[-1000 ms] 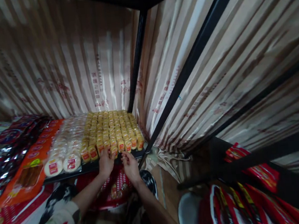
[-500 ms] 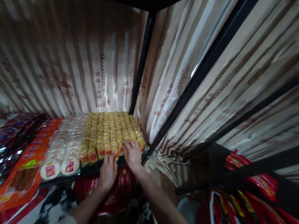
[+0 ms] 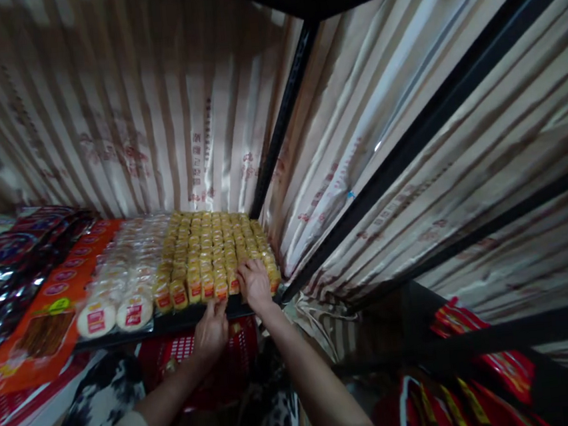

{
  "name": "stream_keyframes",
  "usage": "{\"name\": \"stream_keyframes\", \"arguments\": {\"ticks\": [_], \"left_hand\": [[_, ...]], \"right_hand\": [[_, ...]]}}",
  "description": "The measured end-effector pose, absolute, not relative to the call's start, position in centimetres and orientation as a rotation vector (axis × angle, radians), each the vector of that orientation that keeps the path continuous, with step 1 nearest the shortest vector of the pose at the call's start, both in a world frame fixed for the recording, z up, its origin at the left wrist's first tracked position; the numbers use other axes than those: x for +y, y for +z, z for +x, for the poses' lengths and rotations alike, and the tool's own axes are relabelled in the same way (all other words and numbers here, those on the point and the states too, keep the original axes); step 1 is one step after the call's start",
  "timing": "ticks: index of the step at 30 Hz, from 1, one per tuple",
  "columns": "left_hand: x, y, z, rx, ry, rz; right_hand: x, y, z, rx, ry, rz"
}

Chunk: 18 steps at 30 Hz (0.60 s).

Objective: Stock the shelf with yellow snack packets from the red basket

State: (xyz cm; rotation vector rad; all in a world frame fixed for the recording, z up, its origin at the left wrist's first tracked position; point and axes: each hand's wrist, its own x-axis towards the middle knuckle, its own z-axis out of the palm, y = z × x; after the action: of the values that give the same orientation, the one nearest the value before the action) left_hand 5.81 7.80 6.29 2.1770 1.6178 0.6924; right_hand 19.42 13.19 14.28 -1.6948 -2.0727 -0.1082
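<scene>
Rows of small yellow wrapped packets (image 3: 201, 248) with red labels fill the right end of a dark shelf (image 3: 184, 320). My right hand (image 3: 255, 284) bends over the front row near its right end, with curled fingers gripping a yellow packet there; the fingers partly cover it. Lower and to the left, my left hand (image 3: 212, 330) is at the shelf's front edge. Its fingers are bunched together, with the tips touching the bottom of the front packets; what lies between them is hidden.
Round white packaged pieces (image 3: 133, 311), an orange packet (image 3: 53, 315) and dark shiny bags (image 3: 22, 265) lie leftward. A red basket (image 3: 181, 347) sits below. Black posts (image 3: 283, 123) and diagonal bars (image 3: 407, 134) stand before pleated curtains (image 3: 155, 131). Red packets (image 3: 462, 397) fill the lower right.
The view has shifted slightly. My left hand has dropped a little from the front packets toward the shelf edge. My right hand stays at the right end of the front row.
</scene>
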Motion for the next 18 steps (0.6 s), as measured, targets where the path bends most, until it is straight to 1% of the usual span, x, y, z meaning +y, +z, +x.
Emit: {"name": "stream_keyframes", "arguments": {"ticks": [6, 10, 13, 16, 18], "left_hand": [[7.7, 6.9, 5.6, 1.585, 0.672, 2.136], [7.6, 7.2, 5.4, 1.554, 0.728, 2.101], [7.2, 7.5, 5.5, 1.477, 0.85, 2.038], [6.5, 8.1, 5.6, 1.411, 0.999, 1.881], [5.8, 8.6, 5.8, 1.391, 1.067, 1.718]], "right_hand": [[12.5, 17.3, 20.5, -2.004, 0.012, -1.492], [10.9, 18.7, 20.9, -1.662, 0.146, -1.407], [9.1, 17.5, 20.5, -1.178, 0.453, -1.345], [6.8, 14.1, 19.7, -0.698, 0.821, -1.236], [5.3, 11.4, 19.1, -0.506, 1.067, -1.159]]}}
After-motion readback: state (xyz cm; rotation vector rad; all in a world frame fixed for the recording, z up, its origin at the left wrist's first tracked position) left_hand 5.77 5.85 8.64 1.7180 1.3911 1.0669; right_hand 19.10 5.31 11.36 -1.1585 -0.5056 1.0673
